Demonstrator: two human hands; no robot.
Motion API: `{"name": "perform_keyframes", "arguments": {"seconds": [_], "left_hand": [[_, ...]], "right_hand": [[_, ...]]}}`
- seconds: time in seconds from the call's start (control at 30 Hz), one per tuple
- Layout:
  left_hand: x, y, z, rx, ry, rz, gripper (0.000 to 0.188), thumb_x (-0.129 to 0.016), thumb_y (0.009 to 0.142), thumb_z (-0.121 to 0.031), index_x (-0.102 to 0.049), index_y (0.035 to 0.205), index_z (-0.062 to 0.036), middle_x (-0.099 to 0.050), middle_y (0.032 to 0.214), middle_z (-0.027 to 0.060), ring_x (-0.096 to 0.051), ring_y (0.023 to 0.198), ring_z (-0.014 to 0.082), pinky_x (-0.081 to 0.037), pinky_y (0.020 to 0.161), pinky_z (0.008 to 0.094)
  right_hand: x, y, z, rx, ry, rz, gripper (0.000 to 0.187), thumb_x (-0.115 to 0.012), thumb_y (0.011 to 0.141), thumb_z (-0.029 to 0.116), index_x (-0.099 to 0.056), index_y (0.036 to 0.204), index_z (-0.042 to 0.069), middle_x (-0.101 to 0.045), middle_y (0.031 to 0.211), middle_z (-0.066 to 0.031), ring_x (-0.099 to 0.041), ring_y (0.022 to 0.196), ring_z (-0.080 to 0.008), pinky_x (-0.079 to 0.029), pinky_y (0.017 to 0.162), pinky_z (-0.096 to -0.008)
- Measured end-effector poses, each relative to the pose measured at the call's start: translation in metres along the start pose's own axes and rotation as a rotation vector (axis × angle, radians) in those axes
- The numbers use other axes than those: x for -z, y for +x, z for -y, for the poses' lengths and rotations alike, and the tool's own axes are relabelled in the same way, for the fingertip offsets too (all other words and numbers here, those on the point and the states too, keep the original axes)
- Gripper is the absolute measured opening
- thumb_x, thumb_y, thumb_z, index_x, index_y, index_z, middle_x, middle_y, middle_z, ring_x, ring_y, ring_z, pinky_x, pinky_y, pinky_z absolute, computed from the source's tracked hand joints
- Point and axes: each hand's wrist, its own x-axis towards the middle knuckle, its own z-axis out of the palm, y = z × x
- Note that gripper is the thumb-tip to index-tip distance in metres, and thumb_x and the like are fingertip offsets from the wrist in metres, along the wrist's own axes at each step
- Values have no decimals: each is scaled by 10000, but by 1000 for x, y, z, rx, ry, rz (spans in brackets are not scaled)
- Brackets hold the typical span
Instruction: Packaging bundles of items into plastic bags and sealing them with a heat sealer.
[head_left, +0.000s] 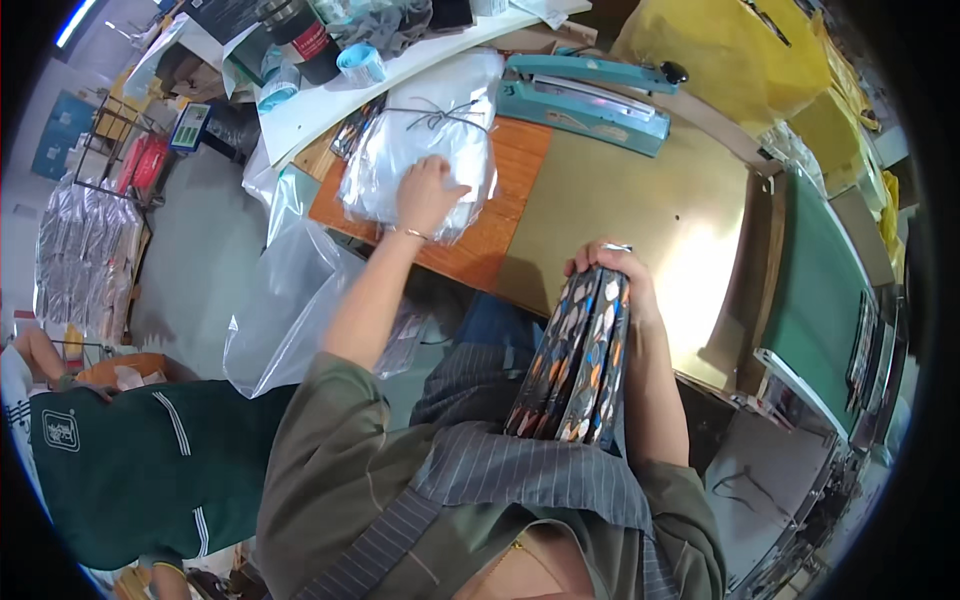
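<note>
My left hand point(428, 198) rests on a stack of clear plastic bags point(385, 165), its thumb spread and its bent fingertips touching the plastic. A thin dark cord point(438, 117) tied in a bow lies across the stack. Close to my body, my right hand point(612, 258) wraps over the upper end of some long, flat black packs point(570, 350) with white, orange and blue shapes. They stand side by side, their lower ends against my striped apron point(530, 470). Whether they are boxes or bundles, I cannot tell.
A teal bag sealer point(590, 105) stands at the table's back. Yellow plastic sacks point(730, 50) lie far right, above a green board point(820, 290). A dark flask point(300, 40) and tape rolls point(361, 66) crowd a white shelf. A co-worker in dark green point(150, 460) is at left.
</note>
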Motion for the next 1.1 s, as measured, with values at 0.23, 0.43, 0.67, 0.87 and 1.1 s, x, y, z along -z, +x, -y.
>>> {"name": "perform_keyframes", "arguments": {"seconds": [0.23,0.43,0.67,0.87,1.1], "left_hand": [[40,-9,-84,192,-810,71,255,-529,925,-203,-635,865,21,-659,728,97,-607,664,142,-455,597,286],[9,-70,-163,478,-1284,-25,291,-479,954,-207,-563,745,-24,-557,631,5,-514,534,129,-415,505,266],[-11,-17,-199,272,-1114,172,236,-545,913,-235,-597,829,-20,-563,636,16,-491,503,116,-392,467,281],[-1,-85,-197,-41,-983,406,291,-569,907,-208,-495,678,-45,-475,611,-23,-432,588,46,-334,514,227],[-5,-142,-222,262,-1265,88,467,-614,889,-289,-352,571,-69,-404,550,-28,-391,518,71,-291,471,242]], "right_hand": [[-5,-1,0,-26,-135,3,395,-582,753,192,-551,1090,-12,-588,773,-98,-600,811,-253,-503,693,-333],[4,-5,1,-74,-180,-150,270,-573,771,141,-604,965,-44,-619,756,-100,-626,699,-225,-518,658,-319],[19,-34,16,86,-20,49,510,-583,761,165,-492,1209,-61,-626,781,-109,-624,773,-223,-513,695,-314],[23,-51,10,315,189,-32,574,-535,889,469,-483,1192,-16,-602,875,-91,-593,784,-149,-501,713,-281],[30,-126,-49,-27,48,-451,472,-463,953,389,-508,1198,-11,-616,1045,-57,-594,886,-157,-481,809,-286]]}}
